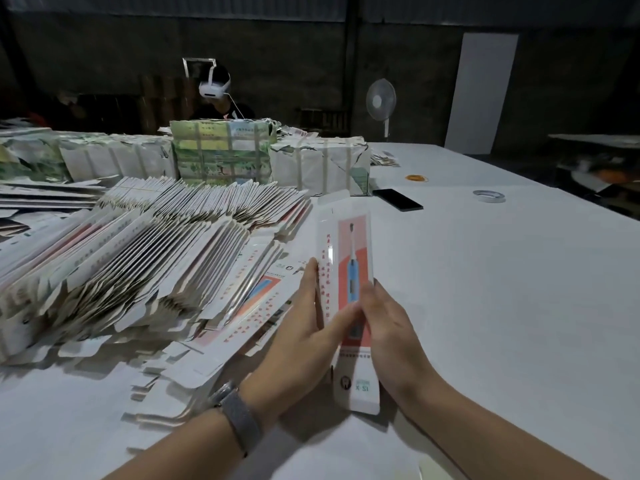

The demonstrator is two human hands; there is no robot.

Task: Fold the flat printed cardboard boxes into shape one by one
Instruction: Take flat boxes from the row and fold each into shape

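Note:
A long white printed box [346, 251] with a red panel and a blue toothbrush picture stands lengthwise above the white table [502, 271], held between both hands. My left hand [308, 327] grips its left edge, fingers along the side and thumb across the front. My right hand [388, 327] holds the right edge, thumb on the printed face. To the left lies a big fanned pile of flat boxes [156, 258], and loose flat ones [256, 306] spread beside my left wrist.
Strapped bundles of printed cardboard [221, 150] stand at the back. A black phone [397, 199], a tape roll [488, 195] and rubber bands [416, 178] lie on the table. A person with a headset [216, 91] sits behind the bundles; a fan [381, 102] stands beyond.

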